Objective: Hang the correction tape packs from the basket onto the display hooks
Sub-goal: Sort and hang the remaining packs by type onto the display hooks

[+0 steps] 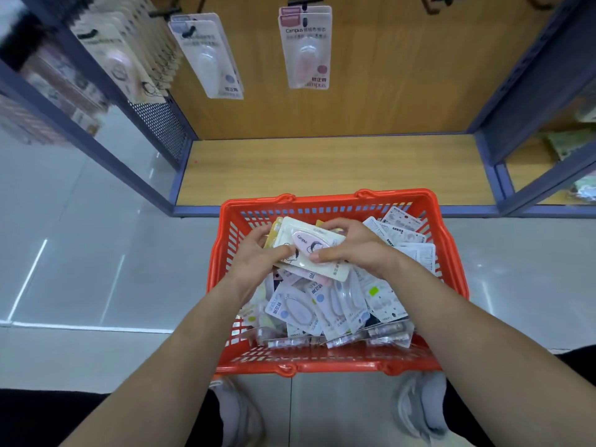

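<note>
A red plastic basket (pixel 325 362) stands on the floor before me, filled with several correction tape packs (pixel 300 312). Over it, both hands hold a small stack of cream and pink packs (pixel 304 243). My left hand (pixel 258 253) grips the stack's left edge, thumb on top. My right hand (pixel 351 245) grips the right side, with fingers curled over the far edge and thumb on the blister. On the wooden back panel hang a pink pack (pixel 306 48) and a blue pack (pixel 209 56) from black hooks (pixel 304 1). A row of cream packs (pixel 129 56) hangs further left.
The wooden bottom shelf (pixel 338 169) lies just beyond the basket, framed by blue metal uprights (pixel 522 88). Bare hooks (pixel 442 1) show at the upper right of the panel. Grey tiled floor (pixel 80 253) spreads to the left. My shoes (pixel 419 411) are close behind the basket.
</note>
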`<state>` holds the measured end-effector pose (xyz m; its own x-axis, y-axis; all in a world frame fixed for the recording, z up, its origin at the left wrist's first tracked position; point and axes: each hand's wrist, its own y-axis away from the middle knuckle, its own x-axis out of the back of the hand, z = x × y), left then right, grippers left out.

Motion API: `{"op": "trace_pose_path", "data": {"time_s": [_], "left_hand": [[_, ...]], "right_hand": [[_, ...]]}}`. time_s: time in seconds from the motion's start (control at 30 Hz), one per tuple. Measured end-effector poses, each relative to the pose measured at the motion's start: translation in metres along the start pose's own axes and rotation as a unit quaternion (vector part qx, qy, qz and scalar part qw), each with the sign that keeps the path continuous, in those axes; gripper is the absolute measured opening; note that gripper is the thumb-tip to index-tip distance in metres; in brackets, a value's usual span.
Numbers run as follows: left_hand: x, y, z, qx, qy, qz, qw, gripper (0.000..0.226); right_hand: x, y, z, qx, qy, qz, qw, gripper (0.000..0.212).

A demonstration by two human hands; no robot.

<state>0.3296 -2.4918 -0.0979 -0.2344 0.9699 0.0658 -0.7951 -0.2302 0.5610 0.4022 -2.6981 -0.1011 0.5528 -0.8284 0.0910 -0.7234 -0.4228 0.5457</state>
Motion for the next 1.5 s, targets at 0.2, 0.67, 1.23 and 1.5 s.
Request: {"op": "trace_pose_path", "data": {"time_s": [0.2, 0.67, 1.23, 1.5], "left_hand": [[-0.005, 0.002, 0.001, 0.019, -0.033, -0.014, 0.999, 0.053], [-0.035, 0.01, 0.005, 0.029, -0.208, -0.153, 0.966, 0.071], [-0.009, -0.013, -0.019, 0.025, -0.149, -0.017, 0.988, 0.072], [-0.008, -0.009, -0.032, 0.037, -0.169, -0.017, 0.985, 0.068]], "right_hand": [[-0.001, 0.012, 0.002, 0.036, -0.111, 0.092, 0.989, 0.068], [0.013, 0.02, 0.006, 0.037, -0.062, 0.045, 0.996, 0.067], [0.031, 0.028, 0.06, -0.086, 0.19, 0.058, 0.976, 0.029], [0.005, 0.035, 0.072, -0.062, 0.224, 0.031, 0.972, 0.07]]}}
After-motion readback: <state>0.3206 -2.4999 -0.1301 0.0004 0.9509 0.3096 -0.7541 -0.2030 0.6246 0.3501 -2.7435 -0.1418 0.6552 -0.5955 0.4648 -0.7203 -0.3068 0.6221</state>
